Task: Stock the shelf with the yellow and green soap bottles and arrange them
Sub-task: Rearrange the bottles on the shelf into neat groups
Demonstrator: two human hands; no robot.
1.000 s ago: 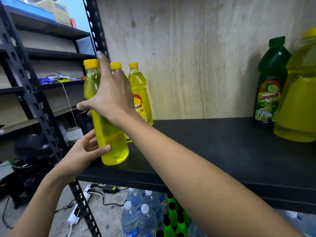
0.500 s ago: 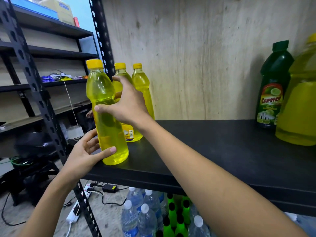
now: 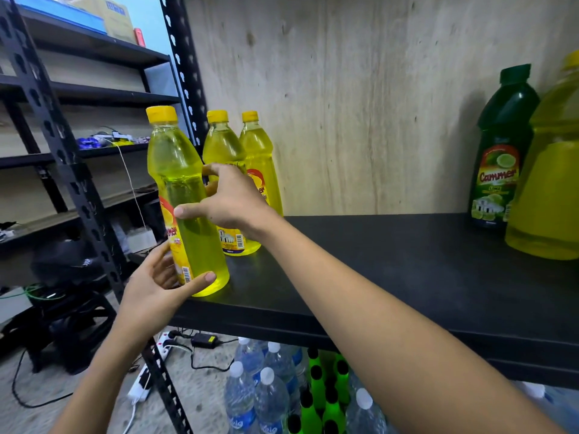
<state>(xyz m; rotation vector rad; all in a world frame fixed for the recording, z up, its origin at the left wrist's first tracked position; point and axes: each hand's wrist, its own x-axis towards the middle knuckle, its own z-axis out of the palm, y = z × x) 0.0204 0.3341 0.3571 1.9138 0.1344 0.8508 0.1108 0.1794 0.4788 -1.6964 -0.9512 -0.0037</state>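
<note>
Partly hidden, hands (image 3: 191,245) gripping front yellow bottle (image 3: 181,183)

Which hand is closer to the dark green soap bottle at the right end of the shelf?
Right. The right hand is nearer the dark green soap bottle, though well left of it; the left hand is farther left, lower.

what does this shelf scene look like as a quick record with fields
left hand: left hand cups the base of the front yellow bottle
right hand: right hand holds the same bottle at mid-height
bottle pose: upright, at the front left corner of the black shelf
behind it: two more yellow bottles, upright, by the wall
right end: green bottle beside a large yellow bottle
below the shelf: water bottles and green bottles with black caps
</note>
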